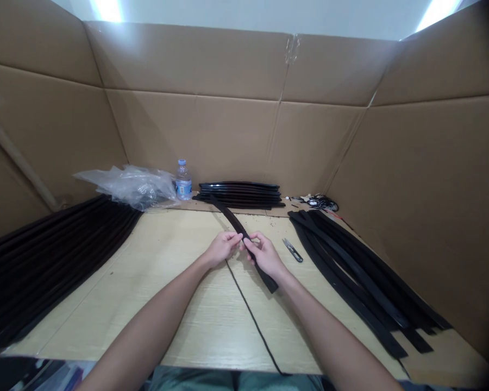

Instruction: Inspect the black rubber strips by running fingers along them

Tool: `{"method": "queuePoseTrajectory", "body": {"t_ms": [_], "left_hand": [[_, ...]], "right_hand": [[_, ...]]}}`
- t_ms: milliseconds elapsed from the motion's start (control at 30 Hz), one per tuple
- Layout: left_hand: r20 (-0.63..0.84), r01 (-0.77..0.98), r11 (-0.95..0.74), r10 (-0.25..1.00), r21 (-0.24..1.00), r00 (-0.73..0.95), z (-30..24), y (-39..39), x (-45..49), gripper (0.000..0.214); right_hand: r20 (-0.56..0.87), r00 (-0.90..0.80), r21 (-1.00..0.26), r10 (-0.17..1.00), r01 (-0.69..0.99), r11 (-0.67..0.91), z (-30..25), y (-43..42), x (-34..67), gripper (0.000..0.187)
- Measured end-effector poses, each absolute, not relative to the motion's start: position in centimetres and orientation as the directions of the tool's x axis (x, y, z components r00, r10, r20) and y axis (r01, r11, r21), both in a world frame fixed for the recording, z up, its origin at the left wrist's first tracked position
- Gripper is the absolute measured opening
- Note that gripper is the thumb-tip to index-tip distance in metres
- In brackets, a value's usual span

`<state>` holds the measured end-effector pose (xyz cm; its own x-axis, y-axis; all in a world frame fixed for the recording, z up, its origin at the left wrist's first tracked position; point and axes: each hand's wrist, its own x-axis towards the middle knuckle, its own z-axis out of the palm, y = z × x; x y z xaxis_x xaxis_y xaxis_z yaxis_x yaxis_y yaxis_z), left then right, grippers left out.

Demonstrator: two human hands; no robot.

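A long, curved black strip [264,278] lies slantwise between my hands, its far end by the back of the table and its near end free below my right hand. My left hand [223,247] pinches the strip's left edge near the middle. On the other side, my right hand [264,254] grips it between thumb and fingers, close to the left fingertips. What the fingertips press between them is too small to make out. A black cord [248,307] runs from beneath the hands to the table's front edge. Thread snips [292,250] lie right of my right hand.
Black strips are piled at left [52,255], stacked at back [239,195] and fanned out at right [362,271]. A water bottle [183,182] stands beside a clear plastic bag [136,184]. A tangle of cords [324,202] sits at back right. Cardboard walls [195,125] enclose the table [158,239].
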<state>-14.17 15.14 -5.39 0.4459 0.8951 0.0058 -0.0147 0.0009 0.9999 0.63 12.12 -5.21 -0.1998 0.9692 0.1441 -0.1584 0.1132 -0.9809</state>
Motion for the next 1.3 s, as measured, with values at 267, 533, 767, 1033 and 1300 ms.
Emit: {"method": "queuePoseTrajectory", "body": {"t_ms": [267, 533, 767, 1033, 1300], "left_hand": [[0.014, -0.058, 0.012, 0.908, 0.998, 0.419, -5.6, 15.3, -14.1, 0.046], [-0.011, -0.04, 0.034, 0.884, 0.999, 0.467, -5.0, 14.9, -14.3, 0.042], [-0.012, -0.043, 0.037, 0.875, 0.998, 0.484, -4.9, 14.7, -14.2, 0.041], [0.002, -0.072, 0.034, 0.894, 0.997, 0.447, -5.2, 15.0, -14.1, 0.039], [0.01, -0.067, 0.023, 0.894, 0.997, 0.449, -5.2, 14.7, -14.1, 0.039]], "right_hand": [[0.107, -0.153, -0.988, 0.982, -0.131, 0.088, -4.9, 12.2, 0.7, 0.041], [0.036, -0.19, -0.991, 0.981, -0.131, 0.011, -4.5, 11.7, 1.4, 0.033], [0.03, -0.27, -0.976, 0.962, -0.214, -0.03, -4.2, 11.1, 1.2, 0.04], [-0.012, -0.193, -0.953, 0.981, -0.294, -0.069, -4.4, 12.0, 1.2, 0.025], [0.022, -0.214, -0.972, 0.977, -0.234, -0.029, -4.6, 11.5, 0.7, 0.03]]}}
